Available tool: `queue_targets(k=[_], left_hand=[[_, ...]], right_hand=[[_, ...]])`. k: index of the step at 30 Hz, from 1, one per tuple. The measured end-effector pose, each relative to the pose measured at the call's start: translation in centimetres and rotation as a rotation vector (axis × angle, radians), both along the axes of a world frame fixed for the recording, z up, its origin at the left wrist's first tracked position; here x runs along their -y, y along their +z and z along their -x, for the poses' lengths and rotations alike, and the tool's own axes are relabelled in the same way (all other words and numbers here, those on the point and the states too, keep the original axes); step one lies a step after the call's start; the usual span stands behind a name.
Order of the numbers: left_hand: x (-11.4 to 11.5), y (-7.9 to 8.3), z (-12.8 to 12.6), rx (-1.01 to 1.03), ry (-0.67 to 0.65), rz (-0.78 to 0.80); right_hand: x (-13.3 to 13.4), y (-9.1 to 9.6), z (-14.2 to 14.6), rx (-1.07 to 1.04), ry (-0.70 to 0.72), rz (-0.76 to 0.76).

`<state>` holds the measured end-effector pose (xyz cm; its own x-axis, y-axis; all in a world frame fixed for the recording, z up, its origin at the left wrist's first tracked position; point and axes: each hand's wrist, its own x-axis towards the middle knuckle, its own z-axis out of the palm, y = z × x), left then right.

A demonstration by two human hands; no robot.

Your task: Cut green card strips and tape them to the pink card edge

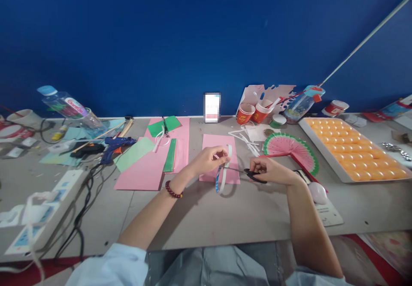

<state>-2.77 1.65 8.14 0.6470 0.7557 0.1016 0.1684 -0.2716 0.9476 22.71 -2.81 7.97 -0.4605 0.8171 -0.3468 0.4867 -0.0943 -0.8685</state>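
Note:
My left hand (215, 156) pinches a strip of white tape (223, 179), which curls down in a loop and shows a blue printed side. In my right hand (265, 169) is a pair of black-handled scissors (252, 175), fingers wrapped round the handles. The blades point left and reach the strip just below my left fingertips. Whether they are cutting into it I cannot tell. Beneath the strip a sheet of pink paper (207, 142) lies flat on the grey table. A red-beaded bracelet circles my left wrist.
Pink and green papers (138, 176), a blue glue gun (119, 142) and a power strip (48, 213) lie to the left. A phone (212, 107) stands against the blue wall. On the right are red paper cups (246, 114), a watermelon-patterned fan (286, 146) and a tray of orange balls (350, 179).

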Motion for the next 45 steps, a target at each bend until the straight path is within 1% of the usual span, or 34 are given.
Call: queue_targets(k=[19,26,33,36,40,45], left_hand=[[0.0,0.0,0.1,0.000,-0.008,0.000],[0.0,-0.1,0.0,0.037,0.001,0.036],[-0.1,-0.3,0.1,0.046,0.027,0.034],[-0.1,-0.4,0.0,0.057,0.019,0.063],[0.0,-0.9,-0.3,0.127,0.003,0.142],[-0.1,-2.2,-1.1,0.217,0.061,0.189]], right_hand=[[0.1,0.2,-0.1,0.004,-0.009,0.008],[0.1,0.1,0.0,0.016,-0.021,0.011],[-0.1,-0.1,-0.4,0.035,-0.030,-0.008],[-0.1,-0.2,-0.4,0.043,-0.025,-0.009],[-0.1,-0.4,-0.2,0.044,-0.010,0.008],[-0.1,-0.9,-0.1,0.039,-0.011,0.000]])
